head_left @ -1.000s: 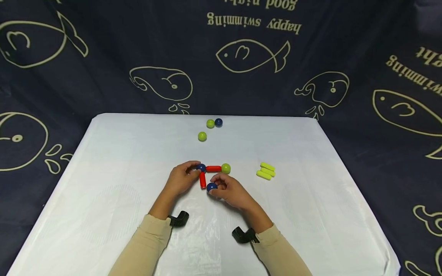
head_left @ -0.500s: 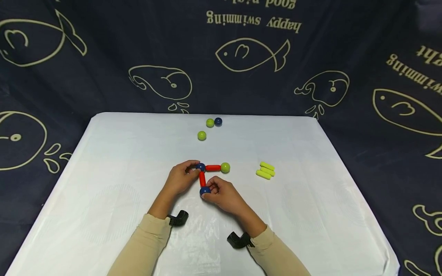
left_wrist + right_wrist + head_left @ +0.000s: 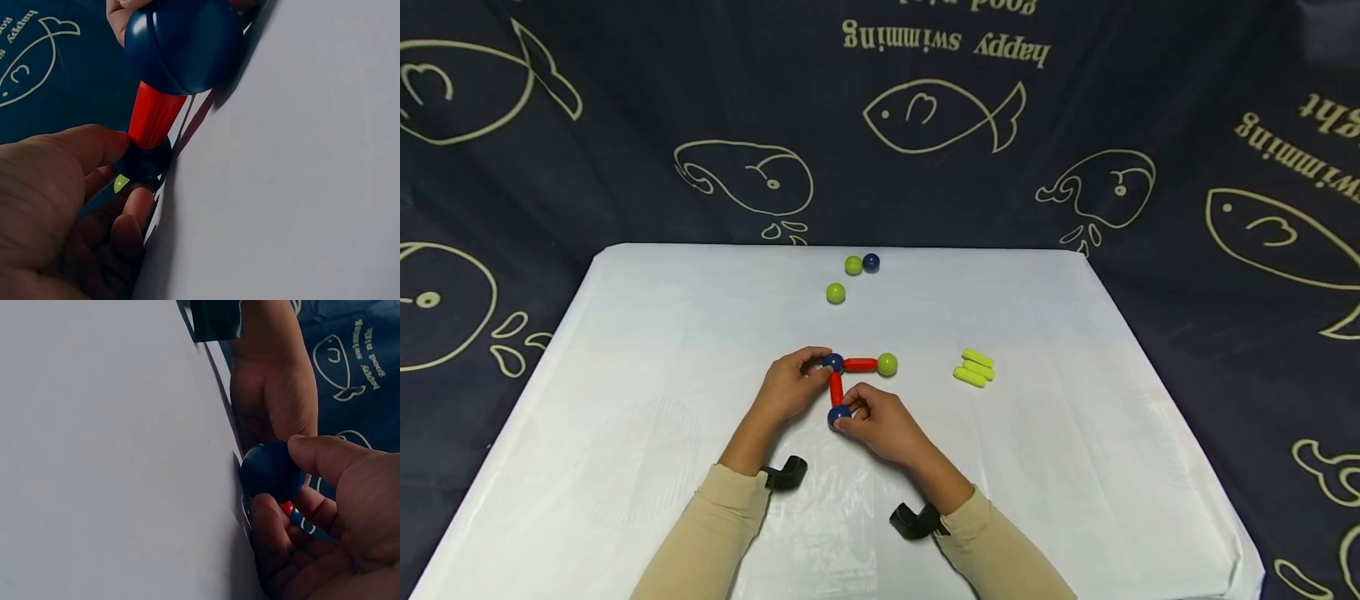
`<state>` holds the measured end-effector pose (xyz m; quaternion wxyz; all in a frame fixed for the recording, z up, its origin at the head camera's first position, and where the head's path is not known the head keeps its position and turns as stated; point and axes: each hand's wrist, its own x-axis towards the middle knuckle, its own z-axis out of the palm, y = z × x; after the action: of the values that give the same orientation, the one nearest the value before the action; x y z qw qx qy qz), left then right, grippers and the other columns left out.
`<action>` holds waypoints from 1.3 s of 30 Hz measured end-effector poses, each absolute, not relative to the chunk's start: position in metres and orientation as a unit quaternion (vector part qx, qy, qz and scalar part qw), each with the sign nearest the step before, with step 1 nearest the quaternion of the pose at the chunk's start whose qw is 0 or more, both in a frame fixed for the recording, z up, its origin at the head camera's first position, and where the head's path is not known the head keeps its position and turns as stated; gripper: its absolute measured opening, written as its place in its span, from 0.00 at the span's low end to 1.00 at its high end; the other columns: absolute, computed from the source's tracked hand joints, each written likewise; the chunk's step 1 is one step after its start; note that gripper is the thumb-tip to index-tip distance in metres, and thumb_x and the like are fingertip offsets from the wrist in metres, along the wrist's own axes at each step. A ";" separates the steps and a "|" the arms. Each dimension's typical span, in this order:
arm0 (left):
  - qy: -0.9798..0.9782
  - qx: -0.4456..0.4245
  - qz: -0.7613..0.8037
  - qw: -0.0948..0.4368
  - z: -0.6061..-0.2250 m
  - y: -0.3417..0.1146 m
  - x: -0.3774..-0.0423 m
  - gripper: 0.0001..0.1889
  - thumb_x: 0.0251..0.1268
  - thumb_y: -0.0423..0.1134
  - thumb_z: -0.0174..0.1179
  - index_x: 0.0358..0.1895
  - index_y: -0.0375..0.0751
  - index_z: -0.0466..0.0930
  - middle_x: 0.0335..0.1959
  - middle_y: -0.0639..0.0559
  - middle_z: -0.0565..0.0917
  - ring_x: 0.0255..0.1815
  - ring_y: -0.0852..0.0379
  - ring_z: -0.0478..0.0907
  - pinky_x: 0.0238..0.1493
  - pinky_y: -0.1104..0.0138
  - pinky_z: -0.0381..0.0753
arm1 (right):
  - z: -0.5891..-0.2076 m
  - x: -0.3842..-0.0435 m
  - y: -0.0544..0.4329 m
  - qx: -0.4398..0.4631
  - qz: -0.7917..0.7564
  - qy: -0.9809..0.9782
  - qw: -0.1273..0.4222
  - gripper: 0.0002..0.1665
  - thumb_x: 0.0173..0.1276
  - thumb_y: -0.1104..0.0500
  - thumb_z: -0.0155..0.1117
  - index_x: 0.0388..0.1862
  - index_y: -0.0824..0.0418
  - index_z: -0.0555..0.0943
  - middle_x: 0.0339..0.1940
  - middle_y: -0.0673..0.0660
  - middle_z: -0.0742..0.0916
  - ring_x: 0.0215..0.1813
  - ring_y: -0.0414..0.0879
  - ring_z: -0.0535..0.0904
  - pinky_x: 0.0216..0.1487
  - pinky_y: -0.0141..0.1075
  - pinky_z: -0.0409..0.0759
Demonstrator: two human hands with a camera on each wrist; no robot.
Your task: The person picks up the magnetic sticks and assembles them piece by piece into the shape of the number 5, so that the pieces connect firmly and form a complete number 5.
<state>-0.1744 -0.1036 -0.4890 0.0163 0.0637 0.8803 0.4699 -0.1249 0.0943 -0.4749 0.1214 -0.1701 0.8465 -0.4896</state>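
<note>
My left hand (image 3: 792, 385) pinches a blue ball (image 3: 833, 362) at the corner of a small built shape. From that ball one red rod (image 3: 861, 365) runs right to a green ball (image 3: 887, 364). A second red rod (image 3: 837, 389) runs toward me and meets another blue ball (image 3: 838, 417). My right hand (image 3: 883, 423) holds this nearer ball between thumb and fingers, as the right wrist view shows with the blue ball (image 3: 272, 471). In the left wrist view the red rod (image 3: 153, 115) joins both blue balls.
Three yellow-green rods (image 3: 974, 368) lie together to the right on the white table (image 3: 1075, 333). Near the far edge are two green balls, one of them (image 3: 836, 293) standing apart, and a blue ball (image 3: 871, 262). A dark printed cloth (image 3: 925, 200) hangs behind.
My right hand has moved left with its blue ball, which now meets the near end of the red rod. The left hand has stayed on the corner ball.
</note>
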 end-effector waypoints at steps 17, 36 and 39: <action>0.875 0.057 0.480 0.020 -0.487 -0.101 -0.174 0.17 0.66 0.40 0.63 0.57 0.42 0.82 0.38 0.50 0.86 0.35 0.55 0.78 0.39 0.62 0.72 | -0.476 -0.126 0.087 -0.182 -0.469 0.858 0.105 0.10 0.63 0.57 0.73 0.41 0.55 0.81 0.30 0.44 0.84 0.24 0.37 0.72 0.27 0.31 0.70; 0.867 0.024 0.496 0.039 -0.485 -0.103 -0.168 0.22 0.68 0.43 0.63 0.63 0.43 0.78 0.54 0.47 0.84 0.45 0.52 0.79 0.47 0.59 0.75 | -0.457 -0.137 0.126 -0.157 -0.469 0.864 0.094 0.12 0.66 0.59 0.69 0.46 0.61 0.81 0.36 0.49 0.86 0.37 0.41 0.81 0.38 0.36 0.79; 0.860 0.016 0.508 0.053 -0.478 -0.105 -0.161 0.22 0.68 0.43 0.63 0.63 0.42 0.78 0.56 0.46 0.82 0.47 0.52 0.80 0.47 0.59 0.78 | -0.452 -0.142 0.151 -0.146 -0.470 0.868 0.064 0.14 0.67 0.60 0.69 0.49 0.63 0.80 0.40 0.50 0.86 0.39 0.43 0.81 0.37 0.37 0.79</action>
<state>-0.1607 -0.1050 -0.4781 0.0527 0.0159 0.8598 0.5076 -0.1425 0.1505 -0.4520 0.0637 -0.1456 0.8680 -0.4705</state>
